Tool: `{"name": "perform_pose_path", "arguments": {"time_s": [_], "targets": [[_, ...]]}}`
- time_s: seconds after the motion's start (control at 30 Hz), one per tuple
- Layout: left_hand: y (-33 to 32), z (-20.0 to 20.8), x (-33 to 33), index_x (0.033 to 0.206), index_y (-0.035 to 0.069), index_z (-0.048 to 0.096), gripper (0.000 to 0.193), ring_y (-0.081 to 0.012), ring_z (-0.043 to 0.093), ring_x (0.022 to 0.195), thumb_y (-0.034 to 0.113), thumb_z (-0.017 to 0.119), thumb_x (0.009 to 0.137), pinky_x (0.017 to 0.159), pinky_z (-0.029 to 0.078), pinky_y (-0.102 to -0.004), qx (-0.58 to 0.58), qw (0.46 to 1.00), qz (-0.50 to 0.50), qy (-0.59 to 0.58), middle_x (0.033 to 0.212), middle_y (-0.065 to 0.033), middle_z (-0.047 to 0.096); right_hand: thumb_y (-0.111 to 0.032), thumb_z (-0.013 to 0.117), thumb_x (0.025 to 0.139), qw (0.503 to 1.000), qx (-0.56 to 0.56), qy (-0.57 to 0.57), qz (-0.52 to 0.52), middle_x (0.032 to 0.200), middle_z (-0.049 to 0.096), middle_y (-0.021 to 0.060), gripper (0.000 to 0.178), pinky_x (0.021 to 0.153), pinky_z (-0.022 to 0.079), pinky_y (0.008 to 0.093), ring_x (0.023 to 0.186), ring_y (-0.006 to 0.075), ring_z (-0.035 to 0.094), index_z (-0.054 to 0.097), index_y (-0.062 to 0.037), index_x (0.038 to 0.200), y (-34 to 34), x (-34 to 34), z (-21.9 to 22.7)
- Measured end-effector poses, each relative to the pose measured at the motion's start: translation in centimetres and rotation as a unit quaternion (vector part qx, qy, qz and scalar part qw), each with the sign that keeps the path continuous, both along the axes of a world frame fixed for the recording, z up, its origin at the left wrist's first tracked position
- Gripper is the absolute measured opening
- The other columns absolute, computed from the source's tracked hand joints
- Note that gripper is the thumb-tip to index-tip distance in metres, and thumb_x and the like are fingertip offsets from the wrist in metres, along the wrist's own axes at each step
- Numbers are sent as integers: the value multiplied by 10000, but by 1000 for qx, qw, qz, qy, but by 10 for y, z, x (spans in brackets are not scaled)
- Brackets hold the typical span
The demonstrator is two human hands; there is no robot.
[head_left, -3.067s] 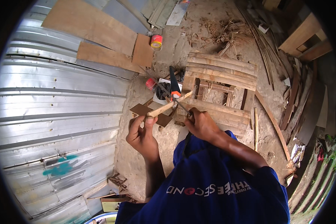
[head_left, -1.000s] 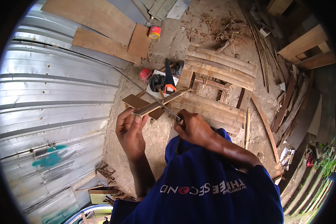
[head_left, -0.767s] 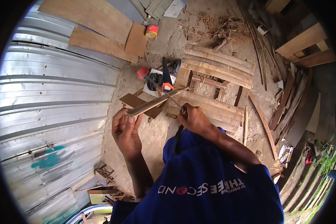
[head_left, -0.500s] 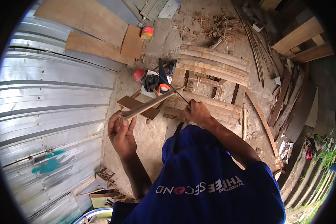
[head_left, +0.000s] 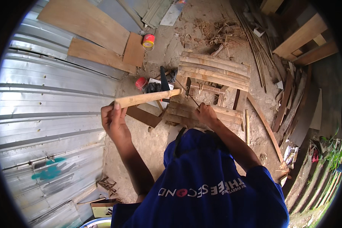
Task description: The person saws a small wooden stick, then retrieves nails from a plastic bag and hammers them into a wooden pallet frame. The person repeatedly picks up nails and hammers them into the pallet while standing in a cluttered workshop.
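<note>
A pale split bamboo piece (head_left: 148, 98) is held up at its near end by my left hand (head_left: 117, 123), thumb on one side and fingers on the other. Its far end points right, over the bamboo-slatted frame (head_left: 216, 72). My right hand (head_left: 207, 114) is closed round a long, thin, dark tool (head_left: 192, 97), perhaps a blade seen edge-on. This tool slants up and left, passing close to the bamboo's far end; whether they touch I cannot tell. Beneath the bamboo lies a dark-bladed handsaw (head_left: 164, 80), its handle mostly hidden.
A red pot (head_left: 141, 83) and a black plastic bag (head_left: 152, 87) sit beside the saw. Farther off stands a red-and-yellow can (head_left: 148, 41). Corrugated metal wall (head_left: 57, 102) runs along the left. Planks (head_left: 288, 98) and long thin strips (head_left: 254, 57) lie to the right.
My left hand has moved slightly left, and the bamboo has turned to lie more level, showing its broad face. My right hand has shifted a little to the right with the tool.
</note>
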State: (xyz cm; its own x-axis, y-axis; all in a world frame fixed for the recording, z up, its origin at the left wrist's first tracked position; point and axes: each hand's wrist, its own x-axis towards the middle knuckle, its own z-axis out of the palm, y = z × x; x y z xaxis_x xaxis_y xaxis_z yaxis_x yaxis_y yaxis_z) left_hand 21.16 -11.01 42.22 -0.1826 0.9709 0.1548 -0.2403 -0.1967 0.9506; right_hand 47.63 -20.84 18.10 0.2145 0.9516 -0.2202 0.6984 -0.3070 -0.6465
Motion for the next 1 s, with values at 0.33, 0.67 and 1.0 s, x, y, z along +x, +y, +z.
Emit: {"name": "perform_pose_path", "arguments": {"time_s": [0.33, 0.67, 1.0], "targets": [[42, 10, 33, 1209, 32, 649, 300, -86, 603, 810, 123, 670, 924, 684, 607, -280, 59, 972, 76, 216, 938, -25, 596, -258, 607, 861, 989, 4, 140, -41, 836, 651, 311, 361, 757, 520, 491, 841, 466, 653, 589, 101, 896, 12, -2, 84], [32, 26, 48, 1192, -40, 638, 287, -186, 618, 1012, 88, 643, 936, 847, 612, -359, 121, 957, -44, 261, 1133, -118, 622, -254, 618, 880, 978, 46, 204, -6, 754, 642, 271, 341, 697, 510, 477, 762, 445, 650, 577, 85, 900, 11, -24, 122], [26, 14, 49, 1054, -39, 698, 209, -128, 644, 789, 21, 729, 857, 674, 519, -239, 167, 928, 18, 331, 900, -107, 701, -201, 630, 912, 964, 119, 237, 7, 645, 625, 179, 292, 556, 488, 403, 584, 297, 646, 568, 77, 977, 17, -36, 145]]}}
